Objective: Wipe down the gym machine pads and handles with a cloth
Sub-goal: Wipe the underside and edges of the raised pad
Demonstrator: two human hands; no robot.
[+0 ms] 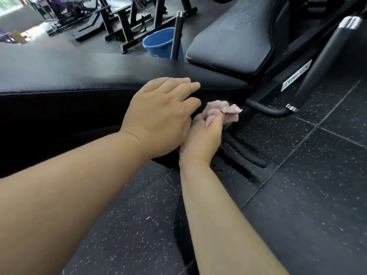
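A long black padded bench pad (79, 76) runs across the left half of the view. My left hand (162, 114) rests on its near edge, fingers draped over the corner. Just beside and below it, my right hand (204, 135) grips a crumpled pink cloth (224, 110) and holds it against the side of the pad near its right end. A second black pad (234, 40), tilted upward, sits behind at the upper right. A black handle with a chrome cap (325, 56) slants down at the far right.
A blue bucket (158, 44) stands on the floor behind the bench, next to an upright black bar (177, 34). The machine's black tube frame (266, 110) lies low on the speckled rubber floor (297, 195). Other black gym frames (123, 22) stand in the background.
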